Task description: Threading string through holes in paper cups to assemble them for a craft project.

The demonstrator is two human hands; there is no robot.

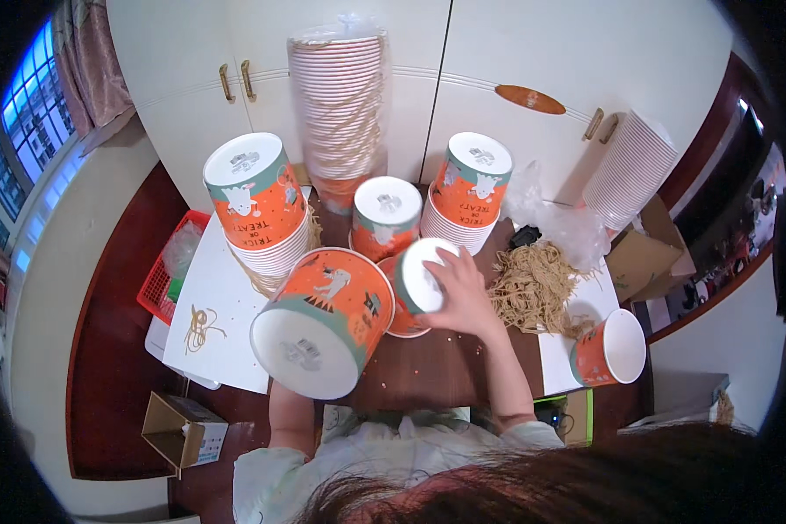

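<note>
A large orange-and-green paper bucket (323, 320) tilts over the table's front left, its white bottom toward me. My left forearm runs up beneath it, and the bucket hides that hand; its tilt shows the hand bearing it. Right beside it, my right hand (457, 295) has its fingers curved over the white bottom of another paper bucket (417, 274), gripping it. That one is upside down and partly behind the large bucket. Just beyond stands an overturned bucket (387, 205). Upside-down bucket stacks flank it, one on the left (255, 205), one on the right (467, 192).
A tall bagged bucket stack (336, 113) stands at the back, against white cabinets (550, 44). A heap of tan cords (535, 286) lies right; a loose cord (203, 330) lies left. One bucket (610, 348) rests at the right edge. Cardboard box (183, 430) on the floor.
</note>
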